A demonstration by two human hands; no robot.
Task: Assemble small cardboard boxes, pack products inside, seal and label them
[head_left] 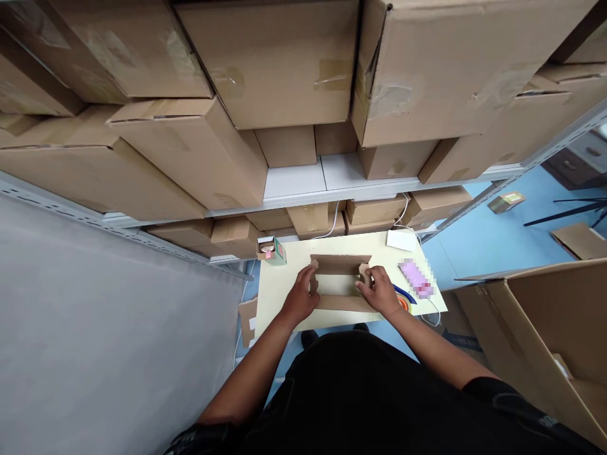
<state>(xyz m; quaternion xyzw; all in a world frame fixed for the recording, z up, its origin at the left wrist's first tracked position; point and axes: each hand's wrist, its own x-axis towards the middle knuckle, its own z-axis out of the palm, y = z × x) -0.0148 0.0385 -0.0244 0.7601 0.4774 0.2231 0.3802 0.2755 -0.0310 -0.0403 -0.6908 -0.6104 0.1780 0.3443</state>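
Observation:
A small flat cardboard box (pixel 339 283), partly folded with its walls up, lies on a pale yellow table (pixel 279 297). My left hand (pixel 301 296) grips the box's left end flap. My right hand (pixel 379 292) grips its right end flap. Both thumbs press inward on the side tabs.
A small green and pink carton (pixel 272 250) stands at the table's far left. A white pad (pixel 401 240) with a cable and a pink blurred object (pixel 416 279) lie at the right. Shelves stacked with large cardboard boxes (pixel 265 63) rise behind. An open large box (pixel 545 335) stands at the right on the blue floor.

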